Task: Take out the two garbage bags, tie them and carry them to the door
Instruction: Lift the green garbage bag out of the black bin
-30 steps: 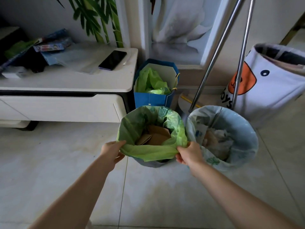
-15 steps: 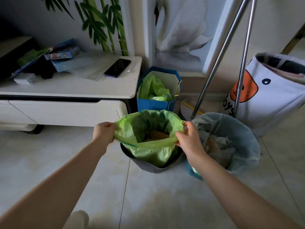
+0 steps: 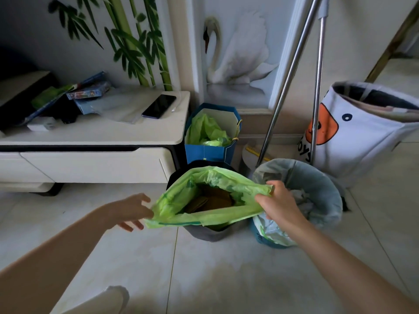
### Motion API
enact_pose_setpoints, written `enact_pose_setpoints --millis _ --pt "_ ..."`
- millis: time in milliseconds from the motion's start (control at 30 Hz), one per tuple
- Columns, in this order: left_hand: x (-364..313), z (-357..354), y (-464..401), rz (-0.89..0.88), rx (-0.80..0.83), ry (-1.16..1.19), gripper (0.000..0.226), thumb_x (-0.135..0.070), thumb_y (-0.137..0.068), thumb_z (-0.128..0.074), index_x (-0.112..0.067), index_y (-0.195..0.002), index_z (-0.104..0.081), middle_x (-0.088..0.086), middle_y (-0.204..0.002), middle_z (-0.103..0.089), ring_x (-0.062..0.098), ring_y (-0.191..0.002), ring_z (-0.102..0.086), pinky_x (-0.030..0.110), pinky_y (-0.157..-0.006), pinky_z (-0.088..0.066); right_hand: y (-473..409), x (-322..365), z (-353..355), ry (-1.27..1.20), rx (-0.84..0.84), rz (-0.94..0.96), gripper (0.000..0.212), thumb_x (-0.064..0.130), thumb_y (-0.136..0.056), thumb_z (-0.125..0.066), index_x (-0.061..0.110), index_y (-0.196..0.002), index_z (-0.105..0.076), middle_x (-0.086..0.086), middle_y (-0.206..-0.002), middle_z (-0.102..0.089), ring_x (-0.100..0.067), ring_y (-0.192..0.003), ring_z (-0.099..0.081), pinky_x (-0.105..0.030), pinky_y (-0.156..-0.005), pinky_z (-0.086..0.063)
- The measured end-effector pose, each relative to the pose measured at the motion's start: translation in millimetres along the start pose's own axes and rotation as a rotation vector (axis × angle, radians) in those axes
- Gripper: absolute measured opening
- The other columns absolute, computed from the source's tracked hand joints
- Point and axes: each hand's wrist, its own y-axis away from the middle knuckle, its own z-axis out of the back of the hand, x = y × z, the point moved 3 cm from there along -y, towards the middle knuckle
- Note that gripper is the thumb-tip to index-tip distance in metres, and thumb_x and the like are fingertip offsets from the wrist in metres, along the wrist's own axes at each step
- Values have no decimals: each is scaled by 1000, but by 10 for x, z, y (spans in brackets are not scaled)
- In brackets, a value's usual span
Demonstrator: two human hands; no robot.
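Observation:
A green garbage bag (image 3: 174, 200) with brown cardboard inside is lifted partly out of a dark grey bin (image 3: 210, 234). My right hand (image 3: 278, 202) pinches the bag's right rim. My left hand (image 3: 130, 210) holds the left rim with thumb and fingers, the other fingers spread. To the right stands a second bin (image 3: 269, 241) lined with a pale blue-grey garbage bag (image 3: 317, 184) holding crumpled paper; neither hand touches that bag.
A white low cabinet (image 3: 95, 155) with a phone (image 3: 158, 106) stands at the left. Behind the bins stand a blue paper bag (image 3: 210, 152) with green plastic, two metal poles (image 3: 292, 64) and a white fabric hamper (image 3: 362, 137). The floor is tiled.
Both hands have pulled the green bag's rim off the bin and raised it. The opening is now stretched wide and flat between the hands.

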Motion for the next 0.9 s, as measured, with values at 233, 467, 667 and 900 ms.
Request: enact_pose_setpoints --millis 233,467,667,900 --pt "-324 -31 -227 -127 -100 185 61 -31 -87 -61 -32 -143 -35 -2 -122 -55 20 -98 -57 30 -74 -47 -49 -155 2 -45 142 -328 48 50 -80 -59 15 -111 -49 -6 -100 -59 -23 -86 -63 -40 -73 -57" --pt "-468 -147 -545 -142 -236 21 46 -24 -81 -73 -4 -120 -58 8 -63 -56 19 -49 -49 20 -43 -38 -258 -112 -40 -38 186 -327 11 22 -83 -57 14 -91 -58 -9 -87 -62 -20 -64 -61 -25 -49 -51" --pt "-461 -228 -622 -144 -310 -352 21 -28 -81 -69 -7 -84 -69 6 -84 -61 22 -81 -54 28 -66 -42 -266 130 56 91 159 -113 18 23 -76 -66 20 -93 -63 -9 -81 -65 -20 -60 -60 -26 -49 -48" --pt "-657 -80 -444 -237 -480 99 16 -11 -88 -51 -7 -100 -62 11 -94 -60 25 -76 -55 24 -50 -38 -207 248 188 -131 184 -86 17 28 -79 -73 17 -89 -64 -3 -75 -63 -15 -59 -63 -27 -54 -52"
